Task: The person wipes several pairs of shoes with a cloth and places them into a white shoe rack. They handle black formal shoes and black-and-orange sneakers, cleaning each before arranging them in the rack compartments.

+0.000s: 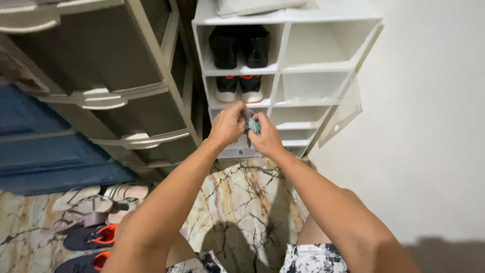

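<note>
Both hands, left hand (pixel 227 124) and right hand (pixel 265 135), grip closed on a grey-green cloth (pixel 252 124) before the white shoe rack (pixel 323 65), which holds black shoes (pixel 240 46) above sneakers (pixel 239 88).

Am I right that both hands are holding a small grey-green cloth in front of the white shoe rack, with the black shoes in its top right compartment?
Not quite. In the head view the black shoes sit in the top left compartment of the white shoe rack; the top right one is empty. The left hand and right hand do hold the grey-green cloth together.

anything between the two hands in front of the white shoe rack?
Yes: a small grey-green cloth, bunched, gripped by left hand and right hand. Head view shows it.
</note>
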